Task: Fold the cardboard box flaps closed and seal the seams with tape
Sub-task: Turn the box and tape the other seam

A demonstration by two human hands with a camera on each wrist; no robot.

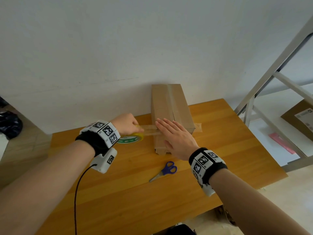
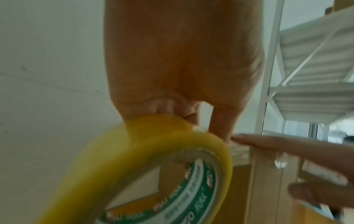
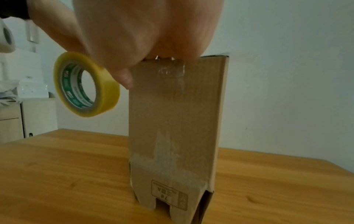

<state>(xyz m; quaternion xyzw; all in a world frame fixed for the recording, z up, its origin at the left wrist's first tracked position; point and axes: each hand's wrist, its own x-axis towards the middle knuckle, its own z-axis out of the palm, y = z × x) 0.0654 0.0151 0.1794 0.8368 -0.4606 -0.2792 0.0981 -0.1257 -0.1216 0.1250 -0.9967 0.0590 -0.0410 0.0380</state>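
A long brown cardboard box (image 1: 171, 109) lies on the wooden table (image 1: 118, 184), with its flaps folded shut and a clear tape strip along its top seam. My left hand (image 1: 130, 124) grips a yellow tape roll (image 1: 133, 138) just left of the box. A stretched tape strip (image 1: 149, 128) runs from the roll across the box top and overhangs the right side. My right hand (image 1: 171, 131) lies flat on the box top over that strip, fingers straight. In the right wrist view the roll (image 3: 86, 84) hangs left of the box (image 3: 176, 128).
Blue-handled scissors (image 1: 165, 170) lie on the table in front of the box. A white wall stands close behind. A metal shelf frame (image 1: 271, 85) stands to the right, with a cardboard parcel (image 1: 301, 119) on a low shelf. Dark bags (image 1: 8, 122) sit at the far left.
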